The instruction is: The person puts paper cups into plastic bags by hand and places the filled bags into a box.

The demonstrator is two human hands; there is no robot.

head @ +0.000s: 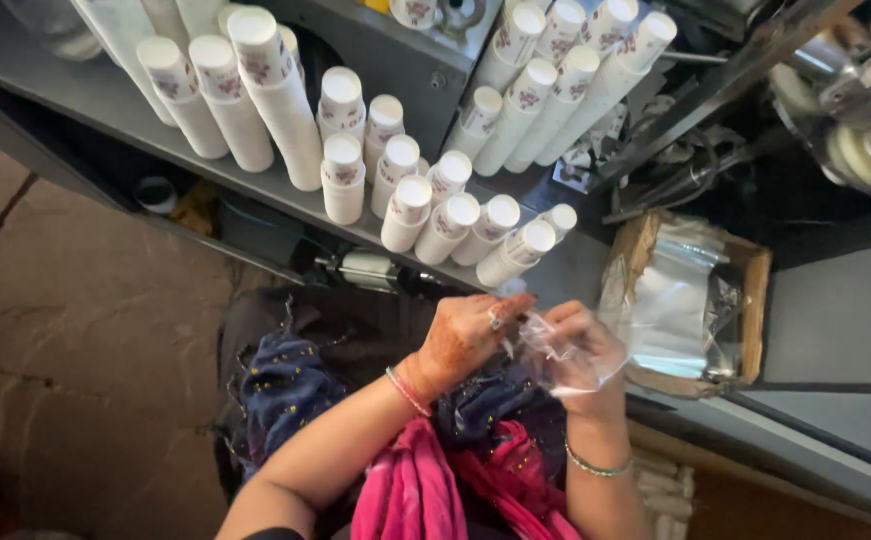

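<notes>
Hands at lower centre: left hand [471,335] pinches the clear plastic glove [566,355] onto the spread right hand [581,350], near stacked paper cups [446,220].

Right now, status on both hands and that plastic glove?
Left hand tugging clear plastic glove onto right hand. Glove partly on. Stacked paper cups just ahead on counter; nothing between.

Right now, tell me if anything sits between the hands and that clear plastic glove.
Nothing visible does. The right hand is already partly inside the clear plastic glove, and the left hand pinches its edge directly. The stacked paper cups stand apart on the shelf beyond.
</notes>
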